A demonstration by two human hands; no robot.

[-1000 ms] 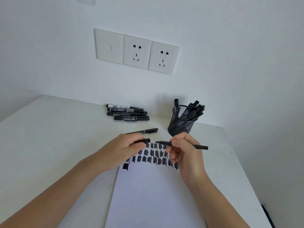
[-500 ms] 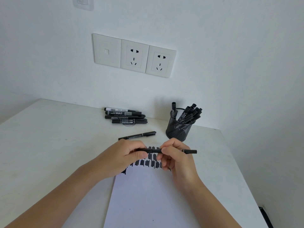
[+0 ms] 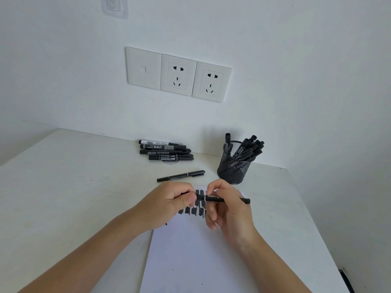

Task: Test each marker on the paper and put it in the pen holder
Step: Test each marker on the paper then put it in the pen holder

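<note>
Head view: you look down at a white surface (image 3: 63, 197) against a wall.
Left hand (image 3: 169, 205): your fingers (image 3: 187, 200) are closed on the left end of a marker (image 3: 228, 200).
Right hand (image 3: 229, 205): your fingers pinch the same marker at its middle; it lies level above the paper (image 3: 190, 261).
Paper: near centre, black test marks at its far edge.
Holder (image 3: 233, 167): far right of the paper, full of markers.
Loose marker (image 3: 181, 176): just beyond your hands.
Pile (image 3: 166, 150): farther back, by the wall.

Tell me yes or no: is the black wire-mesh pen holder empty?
No, the black wire-mesh pen holder already holds a bunch of black markers sticking out of its top.
</note>
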